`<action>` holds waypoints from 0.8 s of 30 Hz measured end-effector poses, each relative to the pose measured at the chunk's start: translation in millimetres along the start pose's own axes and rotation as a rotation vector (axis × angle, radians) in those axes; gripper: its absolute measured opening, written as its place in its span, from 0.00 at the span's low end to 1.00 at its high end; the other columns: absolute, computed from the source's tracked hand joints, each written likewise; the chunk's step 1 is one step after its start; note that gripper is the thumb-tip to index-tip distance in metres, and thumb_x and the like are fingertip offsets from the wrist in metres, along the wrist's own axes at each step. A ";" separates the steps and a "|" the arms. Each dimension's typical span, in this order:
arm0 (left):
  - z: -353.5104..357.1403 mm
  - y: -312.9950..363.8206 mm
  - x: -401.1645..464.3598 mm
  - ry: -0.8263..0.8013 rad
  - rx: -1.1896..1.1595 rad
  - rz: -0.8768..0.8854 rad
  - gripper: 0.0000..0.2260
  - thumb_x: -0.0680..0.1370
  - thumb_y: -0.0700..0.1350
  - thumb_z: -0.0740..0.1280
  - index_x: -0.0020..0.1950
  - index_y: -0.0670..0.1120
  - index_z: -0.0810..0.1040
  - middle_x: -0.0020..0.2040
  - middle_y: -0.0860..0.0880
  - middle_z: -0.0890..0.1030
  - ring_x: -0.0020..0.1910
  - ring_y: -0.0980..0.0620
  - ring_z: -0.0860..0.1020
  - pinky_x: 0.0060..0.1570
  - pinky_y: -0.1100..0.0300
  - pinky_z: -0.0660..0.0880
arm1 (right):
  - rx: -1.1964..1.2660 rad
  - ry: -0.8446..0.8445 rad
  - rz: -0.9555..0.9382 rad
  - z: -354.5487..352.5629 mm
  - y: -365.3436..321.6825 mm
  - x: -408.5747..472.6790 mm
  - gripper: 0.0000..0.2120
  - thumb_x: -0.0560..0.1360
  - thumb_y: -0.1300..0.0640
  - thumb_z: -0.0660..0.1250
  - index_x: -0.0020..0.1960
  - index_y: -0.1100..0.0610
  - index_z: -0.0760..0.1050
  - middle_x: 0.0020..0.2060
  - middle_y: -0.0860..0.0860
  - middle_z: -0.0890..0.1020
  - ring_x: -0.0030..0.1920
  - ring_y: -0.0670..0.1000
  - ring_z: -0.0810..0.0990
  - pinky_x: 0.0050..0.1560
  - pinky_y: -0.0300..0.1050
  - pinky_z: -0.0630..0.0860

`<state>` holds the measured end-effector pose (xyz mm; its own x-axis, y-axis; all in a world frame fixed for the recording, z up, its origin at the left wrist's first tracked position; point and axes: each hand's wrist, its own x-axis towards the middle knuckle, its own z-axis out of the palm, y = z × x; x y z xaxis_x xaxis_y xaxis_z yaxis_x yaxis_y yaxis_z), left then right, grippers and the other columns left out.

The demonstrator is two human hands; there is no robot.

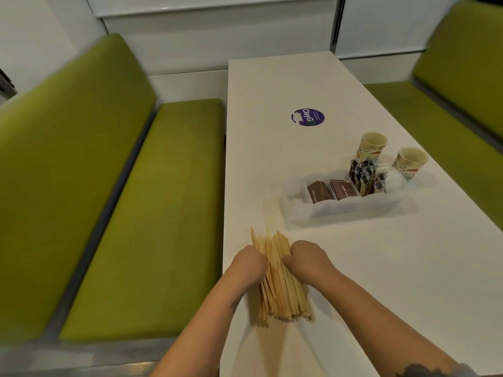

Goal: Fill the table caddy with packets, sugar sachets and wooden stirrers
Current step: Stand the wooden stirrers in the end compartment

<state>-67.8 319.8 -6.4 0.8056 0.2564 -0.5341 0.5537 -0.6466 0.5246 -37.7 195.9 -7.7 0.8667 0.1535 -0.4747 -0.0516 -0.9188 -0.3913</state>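
Hiding the middle of the wooden stirrers [275,278] under the left hand [249,263] and right hand [306,258], near the table's [272,164] left edge; fingertips tucked out of sight. Blurring the print on the brown sachets [330,189] and dark packets [366,175] in the clear caddy [294,205], towards the right edge. Cutting off both forearms and the table's near end at the bottom border. Smearing the small text on the round sticker [307,117].

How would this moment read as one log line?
both hands, left hand and right hand, grip wooden stirrers | caddy: sachets, packets in | stirrers pending
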 end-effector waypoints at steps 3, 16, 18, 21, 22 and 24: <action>-3.1 2.7 -4.3 -0.004 -0.088 0.032 0.14 0.82 0.41 0.52 0.35 0.48 0.61 0.37 0.50 0.69 0.31 0.57 0.65 0.35 0.63 0.67 | 0.018 -0.022 -0.038 -7.9 1.4 3.0 0.14 0.79 0.50 0.60 0.39 0.58 0.71 0.31 0.49 0.71 0.37 0.50 0.74 0.30 0.38 0.63; -4.6 26.2 -10.7 -0.135 -0.735 0.016 0.11 0.81 0.43 0.51 0.57 0.41 0.70 0.40 0.42 0.80 0.36 0.46 0.79 0.32 0.58 0.74 | 0.299 -0.103 -0.143 -47.8 -22.1 -2.9 0.11 0.78 0.54 0.61 0.41 0.60 0.73 0.32 0.57 0.78 0.31 0.54 0.77 0.41 0.47 0.77; -3.0 31.9 -15.3 -0.221 -0.888 0.032 0.11 0.82 0.42 0.50 0.58 0.42 0.69 0.39 0.39 0.81 0.36 0.43 0.82 0.29 0.59 0.77 | 0.307 -0.112 -0.097 -51.4 -23.7 -2.1 0.12 0.79 0.54 0.60 0.45 0.63 0.74 0.31 0.59 0.80 0.30 0.55 0.79 0.45 0.49 0.78; 2.6 36.4 -16.5 -0.271 -0.952 0.045 0.12 0.82 0.42 0.49 0.62 0.42 0.66 0.38 0.40 0.80 0.39 0.41 0.82 0.34 0.55 0.79 | 0.283 -0.102 -0.032 -54.2 -20.9 0.4 0.12 0.79 0.54 0.60 0.43 0.62 0.73 0.28 0.55 0.78 0.26 0.51 0.76 0.40 0.45 0.76; 5.0 37.6 -15.9 -0.282 -0.942 0.052 0.12 0.82 0.43 0.50 0.63 0.41 0.64 0.37 0.42 0.80 0.39 0.41 0.82 0.37 0.53 0.80 | 0.251 -0.092 -0.020 -54.1 -18.8 1.4 0.12 0.79 0.53 0.61 0.42 0.61 0.72 0.28 0.55 0.77 0.26 0.51 0.76 0.39 0.44 0.76; 9.8 40.1 -15.8 -0.302 -0.901 0.051 0.12 0.83 0.45 0.52 0.64 0.42 0.62 0.38 0.43 0.81 0.39 0.44 0.83 0.40 0.51 0.81 | 0.176 -0.062 -0.017 -54.4 -14.2 4.0 0.13 0.77 0.53 0.64 0.38 0.60 0.71 0.28 0.54 0.76 0.29 0.53 0.78 0.38 0.43 0.74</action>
<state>-60.3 282.8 16.6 0.8148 -0.0348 -0.5787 0.5749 0.1776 0.7987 -6.6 189.8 38.8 0.8364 0.1957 -0.5121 -0.1275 -0.8391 -0.5289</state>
